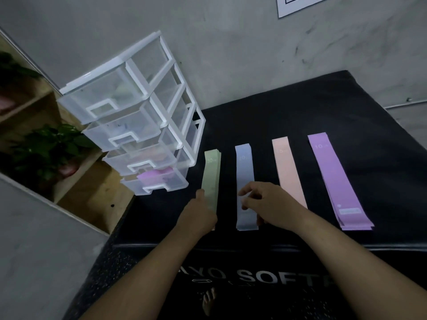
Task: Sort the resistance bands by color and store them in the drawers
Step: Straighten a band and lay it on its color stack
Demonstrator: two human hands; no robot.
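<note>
Four flat stacks of resistance bands lie side by side on a black padded box (300,107): green bands (211,174), blue bands (245,172), peach bands (288,172) and purple bands (335,179). My left hand (199,214) rests on the near end of the green stack, thumb along its left edge. Over the near half of the blue stack, my right hand (265,203) has its fingers curled and touching the top band. A clear plastic drawer unit (138,116) with a white frame stands at the box's left; its four drawers are pulled partly out, and the lowest holds purple bands (153,176).
A wooden shelf (92,195) with potted plants (50,144) stands left of the drawers. A grey concrete wall rises behind, with a white sheet (298,5) on it. My bare foot (209,301) shows on the dark floor mat below the box's front face.
</note>
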